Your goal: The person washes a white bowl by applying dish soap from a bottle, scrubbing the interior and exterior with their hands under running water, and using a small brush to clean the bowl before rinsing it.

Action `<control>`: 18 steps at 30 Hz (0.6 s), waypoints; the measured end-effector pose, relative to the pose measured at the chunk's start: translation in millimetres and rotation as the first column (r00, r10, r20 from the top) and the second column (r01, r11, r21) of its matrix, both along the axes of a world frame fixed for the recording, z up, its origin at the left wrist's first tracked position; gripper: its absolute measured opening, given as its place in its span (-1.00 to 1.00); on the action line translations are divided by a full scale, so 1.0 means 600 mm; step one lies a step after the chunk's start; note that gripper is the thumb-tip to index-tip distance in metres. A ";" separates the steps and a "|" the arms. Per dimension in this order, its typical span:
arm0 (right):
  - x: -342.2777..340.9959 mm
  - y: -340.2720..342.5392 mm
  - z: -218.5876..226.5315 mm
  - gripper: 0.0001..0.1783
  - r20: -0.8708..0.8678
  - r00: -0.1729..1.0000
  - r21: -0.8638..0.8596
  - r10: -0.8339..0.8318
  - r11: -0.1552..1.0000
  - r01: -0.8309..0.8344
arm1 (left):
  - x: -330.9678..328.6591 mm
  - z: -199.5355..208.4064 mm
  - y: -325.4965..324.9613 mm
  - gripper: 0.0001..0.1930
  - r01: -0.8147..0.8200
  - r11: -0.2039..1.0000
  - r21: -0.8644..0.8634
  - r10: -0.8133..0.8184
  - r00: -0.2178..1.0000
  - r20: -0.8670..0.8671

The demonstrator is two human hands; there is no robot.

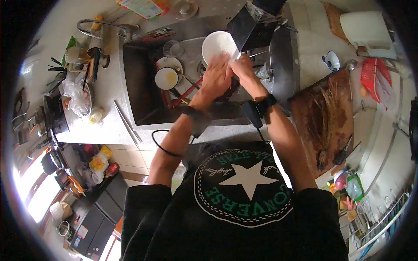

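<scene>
A white bowl (215,42) sits in the far middle of the metal sink (133,93). My left hand (216,75) is at the bowl's near rim, its fingers smeared by motion. Right beside it, my right hand (244,69) has its fingers closed near a pale, narrow piece (235,55); what they hold is hidden. The two hands meet or overlap at the fingertips. A dark angular object (249,29) stands just beyond my right hand. Left of my hands, a dark-rimmed bowl (166,78) with yellowish residue lies by a pale dish (175,64) and a clear cup (173,48).
A curved faucet (126,30) rises at the sink's far left corner. Dry stalks lie on a wooden cutting board (300,108) at the right, beside a knife (344,150). Long chopsticks (126,122) rest on the left counter. A red net bag (373,77) is at far right.
</scene>
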State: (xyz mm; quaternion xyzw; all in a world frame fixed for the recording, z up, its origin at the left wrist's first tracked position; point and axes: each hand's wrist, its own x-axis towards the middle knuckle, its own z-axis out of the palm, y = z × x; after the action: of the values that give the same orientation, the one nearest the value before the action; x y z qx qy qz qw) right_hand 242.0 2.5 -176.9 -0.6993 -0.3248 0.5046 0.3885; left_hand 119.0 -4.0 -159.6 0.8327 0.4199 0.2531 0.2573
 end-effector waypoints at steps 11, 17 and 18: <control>0.013 -0.027 0.008 -0.74 -0.372 0.926 -0.217 0.069 0.963 -0.159 | -0.050 0.010 0.054 -0.65 0.266 0.931 0.252 -0.168 0.921 -0.351; 0.020 -0.021 0.006 -0.75 -0.351 0.931 -0.239 0.096 0.952 -0.188 | -0.053 -0.029 0.029 -0.67 0.437 0.886 -0.155 -0.452 0.888 -0.084; 0.037 -0.029 0.000 -0.76 -0.398 0.904 -0.172 0.159 0.955 -0.244 | -0.060 -0.016 0.034 -0.67 0.442 0.882 -0.161 -0.458 0.886 -0.075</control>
State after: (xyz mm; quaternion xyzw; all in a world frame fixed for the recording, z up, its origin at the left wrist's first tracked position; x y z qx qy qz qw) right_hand 264.3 -14.7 -176.9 -0.5891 -0.2572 0.7002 0.3107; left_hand 83.2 16.5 -169.4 0.9002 0.2453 0.1098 0.3427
